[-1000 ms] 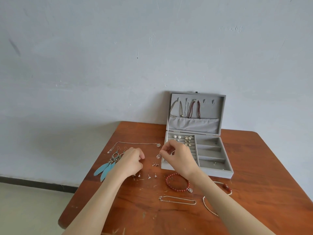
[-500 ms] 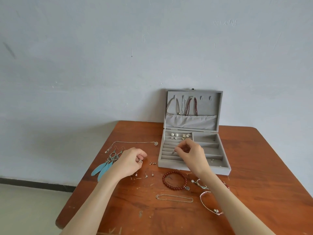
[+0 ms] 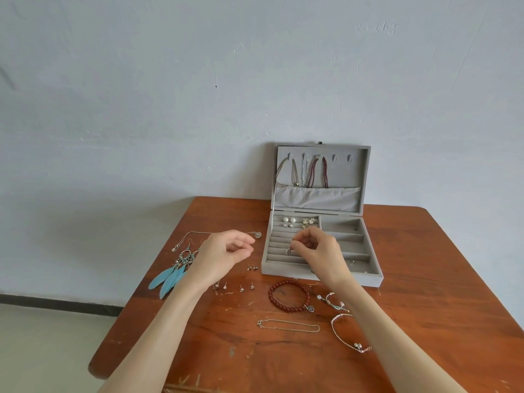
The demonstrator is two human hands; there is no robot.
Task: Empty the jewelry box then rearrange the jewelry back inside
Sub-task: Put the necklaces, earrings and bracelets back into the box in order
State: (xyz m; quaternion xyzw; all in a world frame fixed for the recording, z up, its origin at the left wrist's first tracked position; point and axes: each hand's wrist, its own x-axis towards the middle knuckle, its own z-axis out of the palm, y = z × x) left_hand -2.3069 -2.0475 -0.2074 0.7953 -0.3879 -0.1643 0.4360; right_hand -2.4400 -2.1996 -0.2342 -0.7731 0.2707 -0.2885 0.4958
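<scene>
An open grey jewelry box (image 3: 374, 275) stands at the back of the wooden table (image 3: 425, 321), with necklaces (image 3: 314, 173) hanging in its lid and pearl studs (image 3: 289, 220) in the top ring rows. My right hand (image 3: 317, 251) hovers over the ring rows and pinches a small silver earring (image 3: 288, 250). My left hand (image 3: 224, 252) is held above the table left of the box, fingers loosely curled, holding nothing I can see. Blue feather earrings (image 3: 170, 276), several small studs (image 3: 241, 286), a red bead bracelet (image 3: 289, 296) and a thin chain (image 3: 287, 326) lie on the table.
A silver necklace (image 3: 215, 233) lies at the back left. A pearl charm piece (image 3: 330, 300) and a thin pink bracelet (image 3: 347, 333) lie in front of the box on the right. The table's near left corner is rounded and scratched.
My right hand carried the small earring from the table left of the box to above the ring rows. My left hand stayed nearly in place.
</scene>
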